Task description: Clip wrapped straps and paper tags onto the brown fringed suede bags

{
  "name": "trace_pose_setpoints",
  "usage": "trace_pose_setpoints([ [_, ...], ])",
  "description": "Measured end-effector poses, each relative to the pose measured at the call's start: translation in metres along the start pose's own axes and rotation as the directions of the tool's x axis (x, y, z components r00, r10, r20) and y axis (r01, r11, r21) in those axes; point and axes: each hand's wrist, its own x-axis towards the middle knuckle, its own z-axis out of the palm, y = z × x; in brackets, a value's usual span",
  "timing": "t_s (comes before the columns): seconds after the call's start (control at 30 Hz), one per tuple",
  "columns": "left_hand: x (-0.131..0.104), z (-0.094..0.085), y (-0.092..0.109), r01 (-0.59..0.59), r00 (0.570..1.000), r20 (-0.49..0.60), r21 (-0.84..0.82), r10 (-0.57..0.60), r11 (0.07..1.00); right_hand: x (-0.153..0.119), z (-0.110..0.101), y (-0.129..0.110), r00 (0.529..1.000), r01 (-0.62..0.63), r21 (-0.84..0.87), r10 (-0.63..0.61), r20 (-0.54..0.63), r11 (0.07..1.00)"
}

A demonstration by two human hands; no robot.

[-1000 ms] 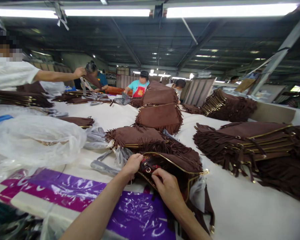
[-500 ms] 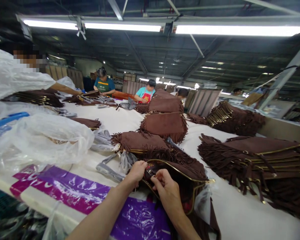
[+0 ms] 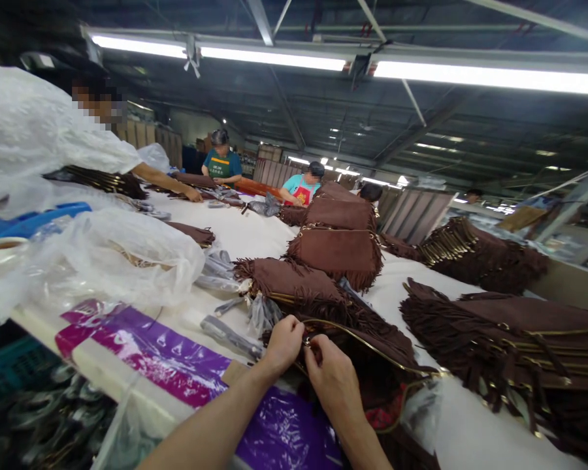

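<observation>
A dark brown fringed handbag [image 3: 372, 349] lies in front of me with its gold-zippered mouth open, showing a patch of red patterned lining. At the left end of that mouth, my left hand [image 3: 285, 343] is closed on the bag's edge, fingers curled. Right beside it my right hand [image 3: 332, 369] is closed in a pinch, its fingertips just inside the opening. A small shiny piece shows between the fingertips; what the right hand pinches is mostly hidden. Another brown fringed bag [image 3: 294, 277] lies just beyond, with plastic-wrapped handles near it.
Stacked brown bags [image 3: 543, 313] lie at right, more [image 3: 340, 251] in the middle. A crumpled clear plastic bag [image 3: 142, 251] and purple plastic packaging [image 3: 161, 352] cover the table's [image 3: 255, 228] left front. A co-worker's arm [image 3: 169, 181] reaches in from the left; other people work farther back.
My view has shifted, so the scene sits farther right. My hands have drawn closer together at the bag's mouth. On the left, a co-worker's arm now reaches over the table.
</observation>
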Motion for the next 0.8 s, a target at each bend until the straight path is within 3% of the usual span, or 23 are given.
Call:
trace_pose_setpoints([
  [0.2,-0.005,-0.009,0.001,-0.005,0.988,0.153,-0.193,0.035,0.981,-0.008,0.002,0.008,1.0,0.008,0.069,-0.008,0.004,0.998],
  [0.37,-0.004,-0.015,0.0,-0.03,0.963,0.254,-0.216,0.086,0.976,-0.015,0.006,0.015,1.0,-0.021,0.159,0.022,0.0,0.987],
  [0.5,-0.006,-0.02,0.002,-0.092,0.95,0.276,-0.188,0.143,0.978,-0.017,0.006,0.016,0.997,-0.08,0.206,0.078,0.017,0.975],
  [0.67,-0.007,-0.024,0.008,-0.312,0.9,0.268,-0.154,0.344,0.937,-0.012,0.007,0.017,0.997,-0.073,0.165,0.07,0.027,0.984],
  [0.8,-0.019,-0.02,0.013,-0.189,0.939,0.222,-0.302,0.262,0.934,-0.021,-0.002,0.019,0.997,0.069,0.059,-0.067,-0.045,0.996],
])
